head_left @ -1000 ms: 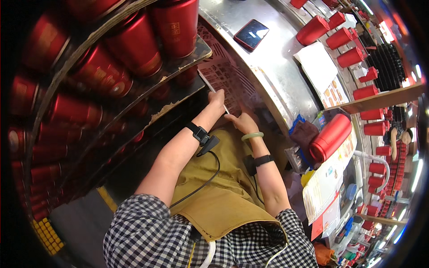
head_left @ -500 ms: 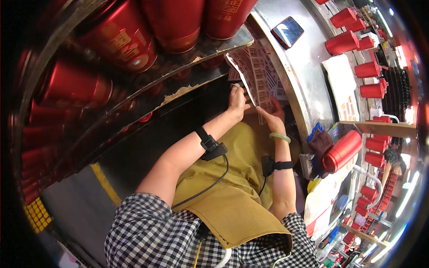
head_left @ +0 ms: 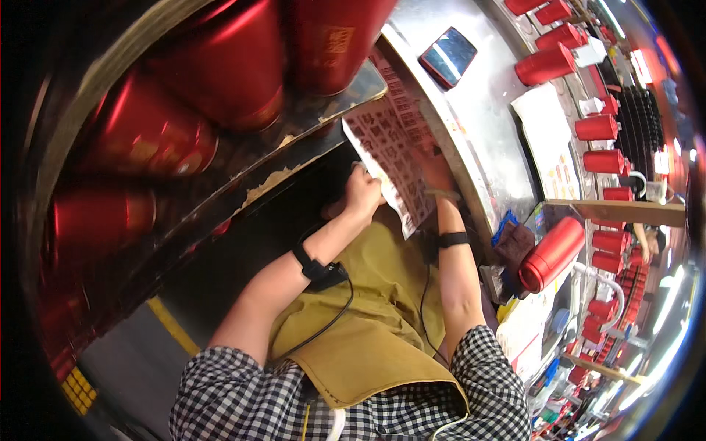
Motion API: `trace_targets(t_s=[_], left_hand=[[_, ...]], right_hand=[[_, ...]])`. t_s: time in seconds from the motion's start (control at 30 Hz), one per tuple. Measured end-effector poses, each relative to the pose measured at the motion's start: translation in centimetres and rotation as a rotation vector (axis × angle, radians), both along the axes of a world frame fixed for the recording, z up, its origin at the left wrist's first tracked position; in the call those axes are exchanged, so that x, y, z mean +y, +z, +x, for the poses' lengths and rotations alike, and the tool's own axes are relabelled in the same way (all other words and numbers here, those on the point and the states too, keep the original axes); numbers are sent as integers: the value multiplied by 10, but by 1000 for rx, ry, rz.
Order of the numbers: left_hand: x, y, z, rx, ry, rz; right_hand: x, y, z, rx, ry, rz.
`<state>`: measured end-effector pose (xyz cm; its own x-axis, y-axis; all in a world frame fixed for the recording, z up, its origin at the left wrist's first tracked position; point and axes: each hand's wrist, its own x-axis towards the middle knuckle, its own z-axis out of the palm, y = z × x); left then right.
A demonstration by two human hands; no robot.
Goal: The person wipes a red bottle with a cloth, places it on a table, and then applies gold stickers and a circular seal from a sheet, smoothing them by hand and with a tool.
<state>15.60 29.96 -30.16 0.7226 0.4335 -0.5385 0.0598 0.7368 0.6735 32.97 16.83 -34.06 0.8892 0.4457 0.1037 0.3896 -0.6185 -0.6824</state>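
The left hand (head_left: 362, 191) grips a sheet (head_left: 388, 143) bearing rows of unreadable print. Beside it, the right hand's (head_left: 438, 173) hold cannot be told. A red canister (head_left: 316, 70) carries gold lettering.

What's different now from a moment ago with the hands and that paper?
The right hand has come off the near end of the printed sheet and moved farther forward, into shadow. The sheet has come back toward the body and turned, so more of its print shows; its near end now lies between the wrists. The left hand still holds its edge. The phone and red tumbler stayed put.
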Motion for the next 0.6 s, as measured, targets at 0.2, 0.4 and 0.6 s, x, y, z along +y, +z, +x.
trace_targets(t_s=[0.2, 0.4, 0.6], left_hand=[[4, 55, -52, -140, -275, 23], [39, 82, -100, -45, -540, 165], [57, 134, -115, 0, -759, 455]], right_hand=[[1, 1, 7, 112, 18, -122], [7, 151, -130, 321, -15, 11], [-63, 232, -200, 112, 21, 150]])
